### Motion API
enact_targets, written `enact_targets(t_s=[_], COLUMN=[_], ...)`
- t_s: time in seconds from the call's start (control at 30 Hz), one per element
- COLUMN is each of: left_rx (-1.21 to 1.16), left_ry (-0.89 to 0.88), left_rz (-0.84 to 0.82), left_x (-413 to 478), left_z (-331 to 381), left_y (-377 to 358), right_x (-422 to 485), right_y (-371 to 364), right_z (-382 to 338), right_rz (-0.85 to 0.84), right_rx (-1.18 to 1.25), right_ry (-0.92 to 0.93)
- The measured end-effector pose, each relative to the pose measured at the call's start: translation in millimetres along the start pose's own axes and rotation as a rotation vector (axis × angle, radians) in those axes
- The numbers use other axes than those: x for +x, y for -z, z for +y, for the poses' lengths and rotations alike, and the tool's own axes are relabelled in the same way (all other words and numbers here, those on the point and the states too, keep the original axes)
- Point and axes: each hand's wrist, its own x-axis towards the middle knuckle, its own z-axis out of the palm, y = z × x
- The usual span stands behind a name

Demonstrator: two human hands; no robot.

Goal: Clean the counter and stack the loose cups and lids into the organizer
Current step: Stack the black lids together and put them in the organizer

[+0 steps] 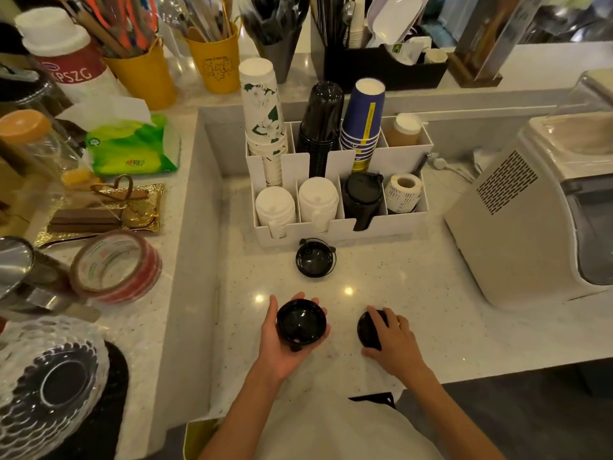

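Note:
My left hand (285, 346) lies palm up just above the counter and cradles a black lid (301, 322), underside up. My right hand (393, 340) rests palm down on a second black lid (366, 328) that lies on the counter, fingers curled over it. A third black lid (315, 258) lies loose on the counter in front of the white organizer (403, 220). The organizer holds floral cups (263, 107), black cups (323, 117) and blue cups (363, 117) at the back, and white lids (275, 207), more white lids (317, 200) and black lids (362, 197) in front.
A white ice machine (530, 207) stands at the right. On the raised ledge at the left sit rolls of tape (116, 265), a gold tray (99, 210), a green tissue pack (132, 147) and yellow utensil cups (215, 61). A label roll (404, 192) sits in the organizer's right slot.

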Motion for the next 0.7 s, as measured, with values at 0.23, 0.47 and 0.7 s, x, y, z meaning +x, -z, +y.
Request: enact_targets(t_s=[0.23,0.47,0.7], left_rx=[0.007,0.225,0.286], left_ry=[-0.045,-0.120,-0.180], left_rz=[0.011,-0.003,-0.007], left_x=[-2.1,-4.3,-2.4], left_z=[2.2,-1.5,-3.2], left_y=[2.3,-9.8,-10.3], right_x=[-8.6,-33.6,-40.9], right_y=[41.2,54.8,41.6], right_z=[-24.0,-103.9,-117.5], right_rz=[0.059,0.063,0.218], right_rx=[0.866,1.138,0.736], right_ry=[0.084,0.289,0.367])
